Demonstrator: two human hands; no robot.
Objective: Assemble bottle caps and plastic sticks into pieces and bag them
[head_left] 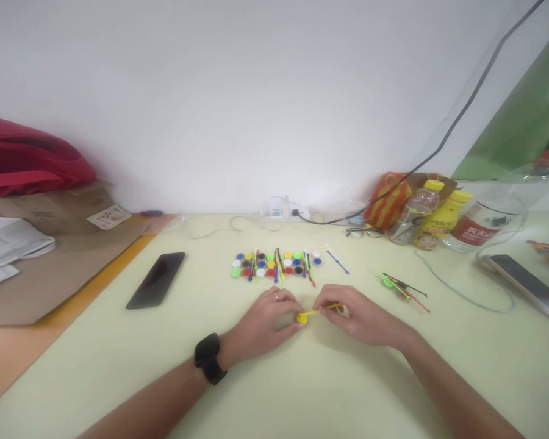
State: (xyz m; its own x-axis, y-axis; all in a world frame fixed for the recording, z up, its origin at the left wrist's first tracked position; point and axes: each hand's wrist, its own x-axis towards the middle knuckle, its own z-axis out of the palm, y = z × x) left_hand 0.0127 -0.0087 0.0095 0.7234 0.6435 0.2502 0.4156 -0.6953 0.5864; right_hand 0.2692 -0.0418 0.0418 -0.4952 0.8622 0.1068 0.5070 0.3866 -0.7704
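My left hand [264, 324], with a ring and a black watch [210, 358], pinches a small yellow disc [302, 318] between thumb and fingertips. A thin yellow stick [314, 313] runs from the disc into my right hand [359, 314], whose thumb and fingers are closed on it. Whether stick and disc are joined is too small to tell. Beyond my hands lie rows of small coloured discs [261, 273], with bundles of thin coloured sticks [279, 265] across them. A blue arrow-tipped stick [337, 262] lies beside the rows.
At right are a green disc with sticks [400, 285], glasses [364, 232], several bottles [418, 210] and a phone [531, 283]. A black phone [156, 280] lies at left, near cardboard [73, 274] and a red bag [32, 155]. A power strip [281, 209] sits against the wall.
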